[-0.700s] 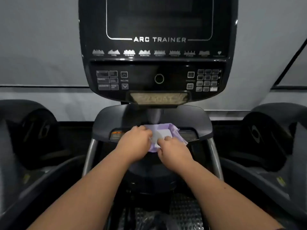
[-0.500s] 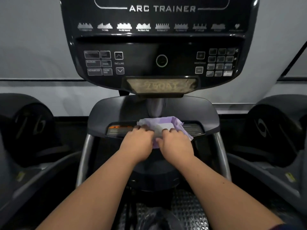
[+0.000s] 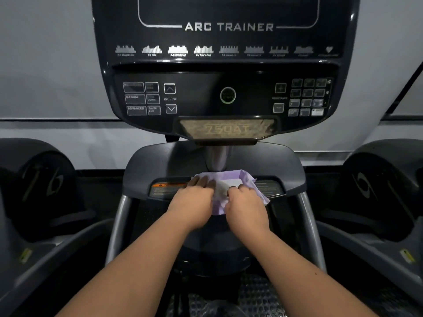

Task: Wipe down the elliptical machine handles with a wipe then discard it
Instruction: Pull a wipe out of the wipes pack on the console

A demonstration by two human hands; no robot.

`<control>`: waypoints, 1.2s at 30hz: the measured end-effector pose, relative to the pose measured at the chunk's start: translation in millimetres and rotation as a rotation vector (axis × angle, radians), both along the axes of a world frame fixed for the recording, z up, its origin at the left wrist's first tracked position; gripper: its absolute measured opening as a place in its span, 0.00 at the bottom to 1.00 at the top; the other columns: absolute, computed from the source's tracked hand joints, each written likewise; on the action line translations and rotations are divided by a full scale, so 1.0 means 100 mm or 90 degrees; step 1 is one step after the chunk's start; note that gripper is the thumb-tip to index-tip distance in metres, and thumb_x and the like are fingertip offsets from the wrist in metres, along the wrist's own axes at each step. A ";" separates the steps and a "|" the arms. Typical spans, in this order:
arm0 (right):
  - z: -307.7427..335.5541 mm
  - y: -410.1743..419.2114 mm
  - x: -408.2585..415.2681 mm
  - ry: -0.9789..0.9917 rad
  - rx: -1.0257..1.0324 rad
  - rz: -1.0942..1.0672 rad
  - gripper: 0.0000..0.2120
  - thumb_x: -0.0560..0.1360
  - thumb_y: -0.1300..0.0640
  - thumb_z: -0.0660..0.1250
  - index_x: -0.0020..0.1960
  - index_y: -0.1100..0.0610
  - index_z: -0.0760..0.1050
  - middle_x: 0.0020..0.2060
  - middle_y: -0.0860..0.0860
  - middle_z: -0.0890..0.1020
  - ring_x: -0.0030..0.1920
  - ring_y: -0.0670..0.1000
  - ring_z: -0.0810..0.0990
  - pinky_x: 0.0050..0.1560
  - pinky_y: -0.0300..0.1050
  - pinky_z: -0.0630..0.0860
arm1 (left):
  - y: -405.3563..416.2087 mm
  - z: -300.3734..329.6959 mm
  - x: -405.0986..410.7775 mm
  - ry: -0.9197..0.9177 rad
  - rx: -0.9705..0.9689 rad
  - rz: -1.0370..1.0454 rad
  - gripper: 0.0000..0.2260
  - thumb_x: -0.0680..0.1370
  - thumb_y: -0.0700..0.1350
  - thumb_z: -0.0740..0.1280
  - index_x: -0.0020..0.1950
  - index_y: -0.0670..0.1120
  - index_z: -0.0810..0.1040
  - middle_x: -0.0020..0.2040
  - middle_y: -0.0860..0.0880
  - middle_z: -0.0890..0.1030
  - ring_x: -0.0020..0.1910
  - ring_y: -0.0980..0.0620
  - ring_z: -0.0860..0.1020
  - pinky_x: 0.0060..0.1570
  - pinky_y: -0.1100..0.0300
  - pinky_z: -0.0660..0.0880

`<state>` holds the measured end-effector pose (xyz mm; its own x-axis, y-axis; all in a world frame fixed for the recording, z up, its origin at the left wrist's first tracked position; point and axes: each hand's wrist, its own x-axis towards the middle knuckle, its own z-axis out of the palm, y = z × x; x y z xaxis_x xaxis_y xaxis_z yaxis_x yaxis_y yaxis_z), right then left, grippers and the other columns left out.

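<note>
Crumpled white wipe (image 3: 225, 186) sits in its purple plastic wipe packet (image 3: 238, 179) on the dark grey console shelf (image 3: 160, 161), now nearer than before. Left hand (image 3: 194, 202) at 9 o'clock clamps the packet; right hand (image 3: 246, 205) at 3 o'clock pinches the wipe. Still extracting, silver handle bars (image 3: 116, 223) unwiped.

- The left hand (image 3: 194, 203) now lies flatter, its fingers spread onto the left edge of the purple wipe packet (image 3: 238, 183).
- The right hand (image 3: 246, 205) sits curled at the packet's lower right, a wider strip of white showing between both hands.
- The console (image 3: 226, 65) fills more of the view, seen from nearer.
</note>
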<state>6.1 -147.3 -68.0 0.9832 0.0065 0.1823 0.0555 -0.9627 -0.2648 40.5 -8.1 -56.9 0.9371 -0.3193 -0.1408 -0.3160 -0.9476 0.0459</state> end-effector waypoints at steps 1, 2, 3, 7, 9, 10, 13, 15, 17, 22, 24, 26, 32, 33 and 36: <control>0.05 -0.03 -0.06 -0.015 0.059 -0.014 0.07 0.78 0.62 0.62 0.53 0.59 0.77 0.59 0.56 0.77 0.58 0.59 0.77 0.45 0.46 0.65 | -0.01 0.08 -0.05 -0.028 -0.021 -0.004 0.30 0.80 0.48 0.63 0.80 0.50 0.56 0.79 0.44 0.62 0.76 0.41 0.62 0.70 0.44 0.68; 0.13 -0.06 -0.13 -0.033 0.118 -0.029 0.06 0.79 0.61 0.61 0.51 0.59 0.76 0.59 0.55 0.76 0.57 0.58 0.76 0.45 0.46 0.66 | -0.03 0.17 -0.11 -0.059 -0.049 -0.008 0.28 0.80 0.49 0.62 0.79 0.50 0.59 0.77 0.44 0.65 0.73 0.42 0.66 0.69 0.46 0.69; 0.22 -0.10 -0.23 -0.043 0.174 -0.044 0.05 0.79 0.60 0.60 0.50 0.58 0.75 0.57 0.53 0.75 0.54 0.57 0.76 0.44 0.47 0.68 | -0.06 0.28 -0.18 -0.077 -0.084 -0.011 0.25 0.81 0.50 0.62 0.78 0.50 0.63 0.74 0.45 0.70 0.69 0.42 0.69 0.66 0.47 0.71; 0.73 -0.29 -0.67 -0.044 0.507 -0.114 0.08 0.76 0.61 0.63 0.40 0.52 0.72 0.37 0.44 0.78 0.36 0.46 0.74 0.35 0.42 0.70 | -0.24 0.80 -0.54 -0.056 -0.254 -0.011 0.13 0.81 0.50 0.62 0.64 0.52 0.78 0.59 0.51 0.79 0.56 0.48 0.77 0.58 0.49 0.74; 1.04 -0.42 -0.93 -0.080 0.643 -0.133 0.07 0.75 0.63 0.65 0.40 0.53 0.75 0.32 0.47 0.80 0.33 0.47 0.75 0.34 0.42 0.72 | -0.39 1.11 -0.74 -0.053 -0.333 -0.028 0.11 0.81 0.50 0.62 0.60 0.55 0.79 0.56 0.54 0.80 0.55 0.51 0.79 0.56 0.50 0.75; 1.19 -0.48 -1.06 -0.105 0.699 -0.135 0.08 0.75 0.64 0.65 0.41 0.54 0.76 0.32 0.48 0.81 0.34 0.47 0.77 0.35 0.44 0.74 | -0.46 1.26 -0.85 -0.053 -0.374 -0.036 0.11 0.81 0.50 0.62 0.61 0.55 0.80 0.56 0.55 0.81 0.55 0.51 0.79 0.56 0.51 0.75; 1.68 -0.71 -1.60 -0.191 0.861 -0.120 0.11 0.79 0.68 0.63 0.51 0.54 0.79 0.38 0.51 0.85 0.35 0.49 0.82 0.34 0.42 0.77 | -0.77 1.77 -1.29 -0.060 -0.467 -0.086 0.07 0.79 0.47 0.64 0.52 0.51 0.81 0.47 0.53 0.84 0.49 0.52 0.80 0.50 0.53 0.76; 1.94 -0.87 -1.95 -0.231 0.904 -0.088 0.13 0.81 0.68 0.62 0.56 0.53 0.80 0.37 0.49 0.84 0.35 0.48 0.80 0.35 0.42 0.77 | -0.96 2.02 -1.57 -0.060 -0.502 -0.119 0.04 0.78 0.45 0.65 0.46 0.48 0.78 0.40 0.51 0.82 0.42 0.49 0.79 0.44 0.51 0.76; 2.12 -1.06 -2.33 -0.259 0.882 -0.067 0.11 0.80 0.64 0.66 0.56 0.50 0.82 0.33 0.51 0.82 0.33 0.48 0.77 0.36 0.42 0.76 | -1.20 2.24 -1.85 -0.052 -0.538 -0.175 0.05 0.77 0.44 0.65 0.42 0.50 0.75 0.35 0.51 0.79 0.37 0.48 0.77 0.39 0.51 0.74; 2.36 -1.55 -3.12 -0.435 0.626 -0.101 0.09 0.74 0.58 0.68 0.50 0.46 0.82 0.41 0.49 0.84 0.40 0.46 0.81 0.44 0.39 0.77 | -1.81 2.62 -2.41 -0.031 -0.591 -0.337 0.07 0.78 0.43 0.64 0.42 0.53 0.76 0.36 0.55 0.76 0.37 0.56 0.73 0.39 0.54 0.71; 2.41 -1.72 -3.38 -0.490 0.537 -0.158 0.08 0.74 0.57 0.67 0.48 0.46 0.81 0.41 0.45 0.84 0.40 0.45 0.81 0.42 0.34 0.75 | -2.01 2.65 -2.57 -0.001 -0.603 -0.370 0.05 0.80 0.45 0.65 0.43 0.51 0.74 0.35 0.54 0.74 0.36 0.58 0.71 0.39 0.54 0.69; 2.38 -1.88 -3.59 -0.515 0.487 -0.207 0.09 0.77 0.59 0.69 0.49 0.45 0.80 0.39 0.44 0.83 0.39 0.45 0.81 0.39 0.34 0.74 | -2.18 2.58 -2.73 0.027 -0.609 -0.375 0.06 0.80 0.49 0.66 0.44 0.51 0.73 0.33 0.53 0.74 0.33 0.58 0.70 0.39 0.52 0.71; 2.20 -2.18 -3.75 -0.542 0.434 -0.251 0.16 0.81 0.60 0.67 0.50 0.37 0.76 0.41 0.43 0.83 0.41 0.48 0.82 0.39 0.33 0.75 | -2.48 2.38 -2.93 0.035 -0.692 -0.301 0.08 0.78 0.52 0.69 0.42 0.53 0.73 0.33 0.57 0.77 0.32 0.60 0.72 0.38 0.54 0.74; 2.22 -2.21 -3.72 -0.565 0.419 -0.247 0.14 0.80 0.58 0.66 0.50 0.37 0.77 0.42 0.43 0.83 0.43 0.47 0.82 0.41 0.32 0.75 | -2.51 2.40 -2.92 0.033 -0.715 -0.291 0.08 0.78 0.52 0.69 0.41 0.53 0.74 0.33 0.59 0.77 0.32 0.60 0.72 0.38 0.55 0.73; 2.24 -2.31 -3.58 -0.598 0.341 -0.231 0.10 0.78 0.60 0.65 0.52 0.45 0.78 0.44 0.45 0.80 0.47 0.46 0.80 0.47 0.35 0.74 | -2.61 2.45 -2.85 0.015 -0.763 -0.263 0.08 0.79 0.50 0.68 0.41 0.53 0.74 0.34 0.60 0.77 0.33 0.60 0.73 0.39 0.54 0.74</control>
